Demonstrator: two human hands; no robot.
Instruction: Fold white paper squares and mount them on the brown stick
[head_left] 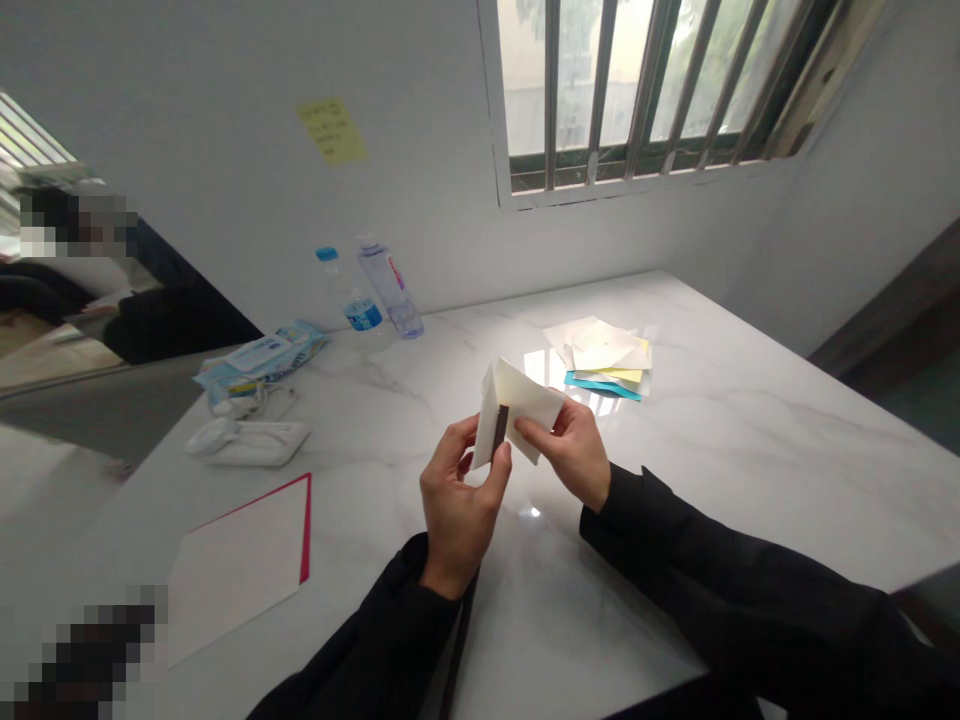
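A small off-white piece of folded paper (531,400), perhaps an envelope or card, stands spread in a V above the table. My left hand (461,500) grips its left panel, thumb in front and fingers behind. Against the inside of that panel, just above my left thumb, lies a short dark brown strip (500,425). The right panel is pinched by my right hand (574,448), thumb on the inner face; its other fingers are partly hidden behind the paper. Beyond my hands rests a loose stack of white, yellow and blue papers or envelopes (604,350).
On the marble-patterned table (360,620) are a white sheet (240,565) with a red edge, a white tray-like item (255,443), a wipes packet (262,355) and two plastic bottles (364,315) (394,290). A yellow note (332,131) hangs on the wall. Another person (142,275) sits at left.
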